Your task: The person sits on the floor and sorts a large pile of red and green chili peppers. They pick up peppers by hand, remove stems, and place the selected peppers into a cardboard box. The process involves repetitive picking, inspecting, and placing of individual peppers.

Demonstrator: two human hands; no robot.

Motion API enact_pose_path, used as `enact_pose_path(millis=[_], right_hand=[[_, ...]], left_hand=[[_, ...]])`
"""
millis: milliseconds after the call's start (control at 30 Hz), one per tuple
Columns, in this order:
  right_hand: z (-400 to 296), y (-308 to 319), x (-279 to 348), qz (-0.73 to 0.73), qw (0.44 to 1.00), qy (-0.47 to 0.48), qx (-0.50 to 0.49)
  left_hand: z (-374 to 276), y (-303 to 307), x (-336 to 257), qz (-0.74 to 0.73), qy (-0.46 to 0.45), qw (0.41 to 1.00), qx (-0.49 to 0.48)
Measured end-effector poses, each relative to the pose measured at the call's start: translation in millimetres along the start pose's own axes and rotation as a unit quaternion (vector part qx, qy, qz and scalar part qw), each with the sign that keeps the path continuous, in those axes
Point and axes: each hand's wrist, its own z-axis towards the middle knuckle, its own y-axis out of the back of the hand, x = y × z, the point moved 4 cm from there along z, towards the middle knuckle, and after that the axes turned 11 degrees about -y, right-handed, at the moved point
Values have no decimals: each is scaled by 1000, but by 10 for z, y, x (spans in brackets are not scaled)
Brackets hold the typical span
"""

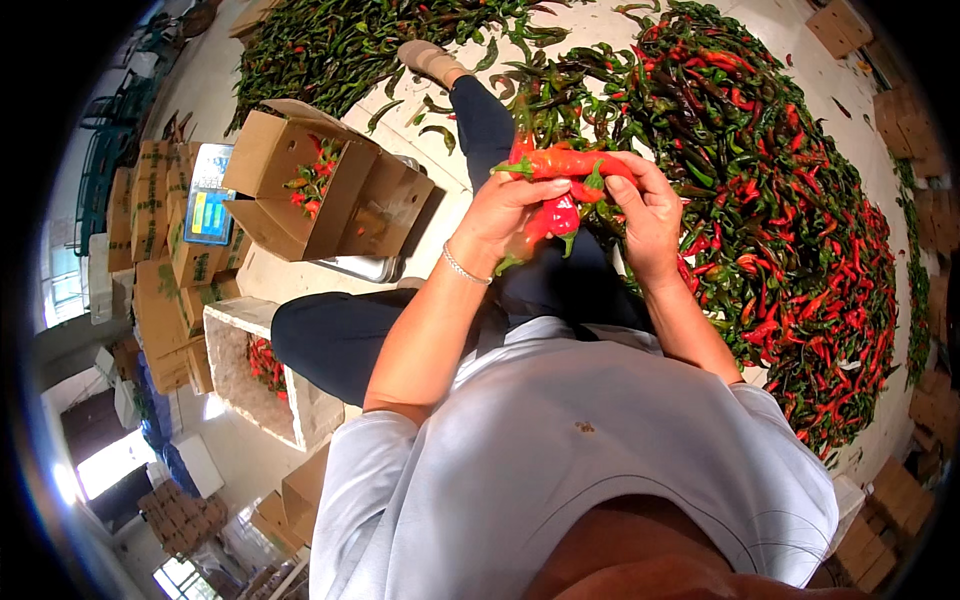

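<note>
Several red chili peppers (pixel 561 214) with green stems are bunched in my left hand (pixel 504 214), which has a bracelet at its wrist. One long red chili pepper (pixel 570 163) lies across the top of the bunch, its stem pointing left. My right hand (pixel 651 214) pinches the right side of the bunch between thumb and fingers, at this pepper's far end. Both hands are held above my lap, close together. A large pile of red and green chili peppers (pixel 780 255) spreads over the floor to my right. My fingers hide part of the bunch.
To my left, an open cardboard box (pixel 322 202) with some peppers inside stands on a platform scale (pixel 364 268) with a blue display (pixel 210 206). Nearer, a white foam box (pixel 247 420) holds red peppers. Another pile of mostly green peppers (pixel 315 56) lies beyond my foot.
</note>
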Motion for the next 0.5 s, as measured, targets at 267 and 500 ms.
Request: enact_pose_path(millis=[267, 500], right_hand=[[44, 95, -99, 97, 963, -206, 148], [84, 249, -16, 19, 994, -56, 87]], left_hand=[[14, 257, -192, 68, -83, 994, -6], [-20, 211, -194, 135, -59, 989, 10]])
